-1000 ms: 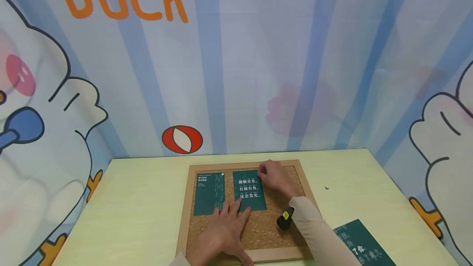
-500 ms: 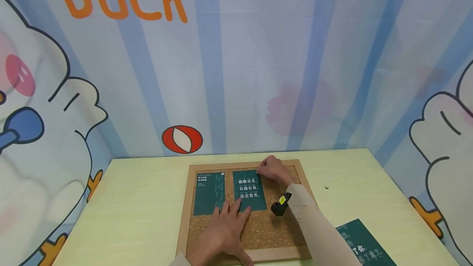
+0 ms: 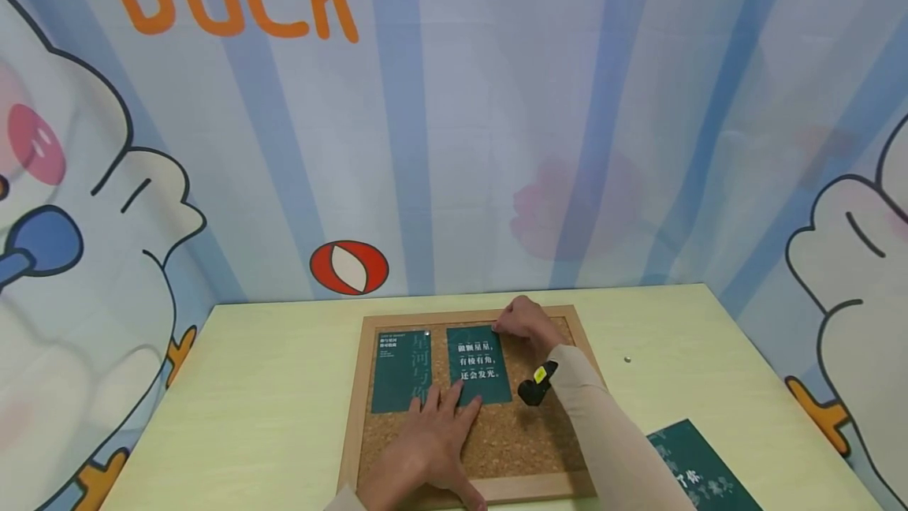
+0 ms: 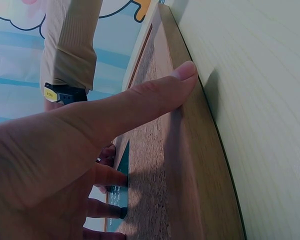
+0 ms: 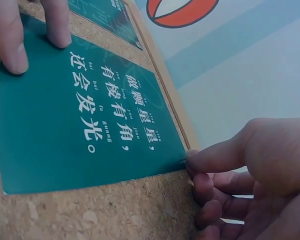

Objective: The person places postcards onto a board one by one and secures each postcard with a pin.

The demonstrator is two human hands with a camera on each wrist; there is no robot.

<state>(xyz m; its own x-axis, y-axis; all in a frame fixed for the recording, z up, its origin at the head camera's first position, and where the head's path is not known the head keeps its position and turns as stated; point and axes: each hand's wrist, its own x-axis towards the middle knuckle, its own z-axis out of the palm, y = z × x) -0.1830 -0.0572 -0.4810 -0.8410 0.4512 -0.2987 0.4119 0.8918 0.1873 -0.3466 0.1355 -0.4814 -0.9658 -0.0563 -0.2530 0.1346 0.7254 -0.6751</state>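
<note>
A cork board [image 3: 482, 448] in a wooden frame lies on the table, bearing two dark green cards with white print. My left hand [image 3: 433, 448] rests spread on it, fingertips on the lower edge of the right card [image 3: 478, 349] and near the left card [image 3: 397, 385]. Its thumb lies over the wooden frame [image 4: 205, 165] in the left wrist view. At the right card's upper right corner, my right hand [image 3: 528, 324] pinches a small thumbtack between thumb and curled index finger; the fingers hide most of it. In the right wrist view its thin point [image 5: 182, 161] meets the card's corner.
A silver tack [image 3: 427, 333] sits at the left card's top right. Another small silver tack [image 3: 627, 359] lies on the table [image 3: 284, 385] right of the board. A further green card [image 3: 698, 468] lies at the front right. A printed curtain [image 3: 468, 117] hangs behind.
My right hand has shifted slightly up and left at the card's corner, its wrist swinging up and to the left. The left hand and both cards on the board stay put.
</note>
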